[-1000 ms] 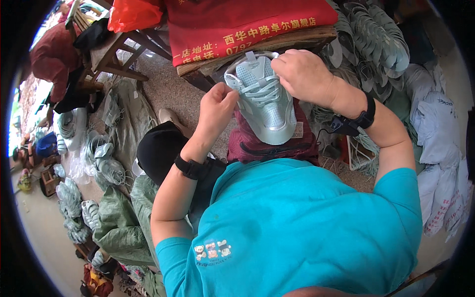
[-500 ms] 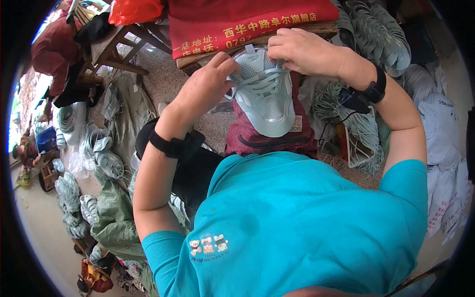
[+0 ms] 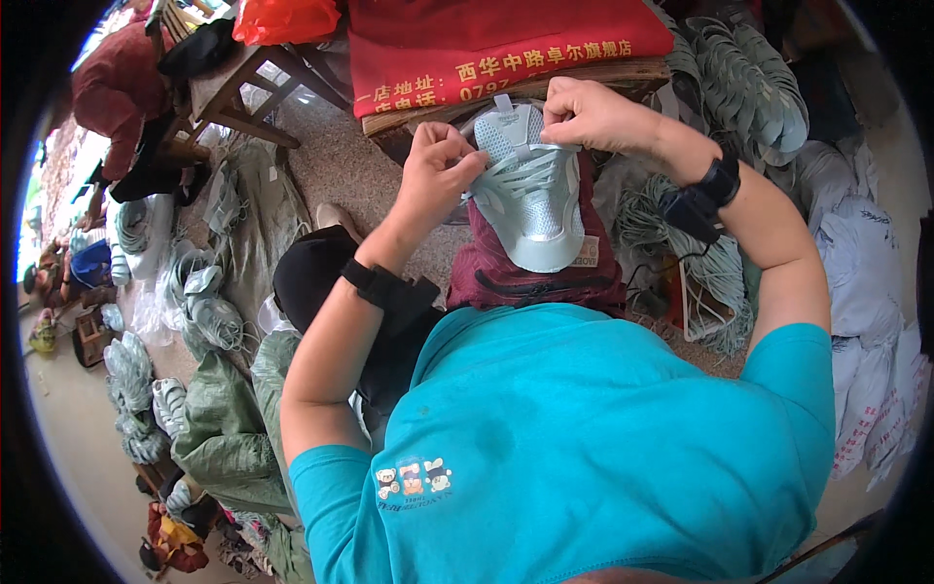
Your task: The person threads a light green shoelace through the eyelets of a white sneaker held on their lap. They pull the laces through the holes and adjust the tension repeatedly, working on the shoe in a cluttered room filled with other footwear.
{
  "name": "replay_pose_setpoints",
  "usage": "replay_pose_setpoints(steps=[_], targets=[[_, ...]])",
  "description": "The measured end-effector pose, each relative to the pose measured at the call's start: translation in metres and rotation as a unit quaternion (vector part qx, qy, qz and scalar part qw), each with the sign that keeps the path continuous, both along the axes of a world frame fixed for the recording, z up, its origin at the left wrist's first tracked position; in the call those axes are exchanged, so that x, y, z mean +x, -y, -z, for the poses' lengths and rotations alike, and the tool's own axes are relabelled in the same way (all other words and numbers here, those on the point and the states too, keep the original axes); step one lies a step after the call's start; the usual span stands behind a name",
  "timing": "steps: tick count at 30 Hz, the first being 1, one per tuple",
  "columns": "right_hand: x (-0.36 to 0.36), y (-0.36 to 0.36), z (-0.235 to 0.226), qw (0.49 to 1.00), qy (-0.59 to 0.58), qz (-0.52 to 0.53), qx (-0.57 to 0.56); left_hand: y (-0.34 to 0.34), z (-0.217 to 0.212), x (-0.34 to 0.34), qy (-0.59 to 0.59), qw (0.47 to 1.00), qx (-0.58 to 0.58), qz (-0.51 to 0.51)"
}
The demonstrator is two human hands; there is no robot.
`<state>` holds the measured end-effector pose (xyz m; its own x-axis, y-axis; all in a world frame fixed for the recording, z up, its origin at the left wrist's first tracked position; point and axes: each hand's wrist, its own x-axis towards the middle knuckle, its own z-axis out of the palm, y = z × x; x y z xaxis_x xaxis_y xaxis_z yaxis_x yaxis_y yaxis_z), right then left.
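One pale mint shoe upper (image 3: 530, 200) upright on a maroon-clad lap (image 3: 535, 277), left hand (image 3: 438, 175) pinching its laces, right hand (image 3: 593, 115) gripping the collar, fingertips hidden, heel behind the hands, one wooden bench (image 3: 623, 76) edge beyond.

Soft, even daylight fills my fisheye view; shadows are faint.

From my remote station I see 1 overexposed patch at the upper left edge, a black vignette ringing the circular frame, and straight edges bowing toward the rim. Centre detail is crisp; the outer margins smear and lose sharpness.
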<state>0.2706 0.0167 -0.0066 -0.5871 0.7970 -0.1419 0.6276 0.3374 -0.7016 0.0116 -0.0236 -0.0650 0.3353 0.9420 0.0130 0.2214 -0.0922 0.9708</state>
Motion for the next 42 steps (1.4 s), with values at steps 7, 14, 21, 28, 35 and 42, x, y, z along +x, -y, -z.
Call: replay_pose_setpoints(steps=[7,14,21,28,35,42], targets=[[-0.025,0.023,-0.040,0.958,-0.184,0.121,-0.185,0.006,-0.068,0.021,0.108,0.988,0.037,-0.102],[-0.053,0.029,-0.062,0.917,-0.329,0.004,-0.225,-0.001,-0.095,0.029,0.230,0.957,0.068,-0.162],[-0.060,0.015,-0.036,0.948,-0.306,0.052,0.062,0.030,-0.070,0.049,0.269,0.960,-0.055,-0.056],[-0.044,0.023,-0.033,0.854,-0.464,0.153,-0.180,0.024,-0.055,0.020,0.237,0.961,-0.137,-0.045],[0.029,0.032,0.009,0.976,-0.087,0.186,0.067,0.014,-0.014,-0.046,-0.019,0.989,-0.111,-0.098],[0.018,0.042,0.008,0.979,-0.124,0.147,0.065,0.014,0.001,-0.031,-0.117,0.992,-0.035,-0.031]])
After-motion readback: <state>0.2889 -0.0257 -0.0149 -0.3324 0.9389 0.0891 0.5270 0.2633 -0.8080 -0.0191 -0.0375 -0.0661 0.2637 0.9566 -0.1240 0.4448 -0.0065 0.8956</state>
